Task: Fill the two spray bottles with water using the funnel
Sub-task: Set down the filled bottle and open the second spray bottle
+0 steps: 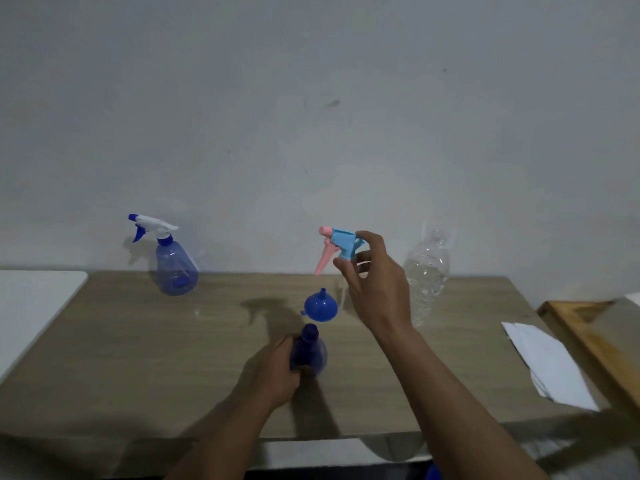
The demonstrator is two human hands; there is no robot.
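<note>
My left hand (277, 370) grips a blue spray bottle body (310, 351) standing on the table, its neck uncovered. My right hand (375, 285) holds a light-blue and pink spray head (337, 245) lifted above the table, with its thin tube hanging down. A blue funnel (320, 305) lies upside down on the table just behind the held bottle. A second blue spray bottle (173, 263) with a white and blue head stands at the back left. A clear plastic water bottle (427, 271) stands at the back right, partly behind my right hand.
The wooden table (138, 341) runs to a grey wall. A white surface (31, 299) adjoins it at the left. White papers (550, 362) lie at the right edge beside a wooden frame (595, 341).
</note>
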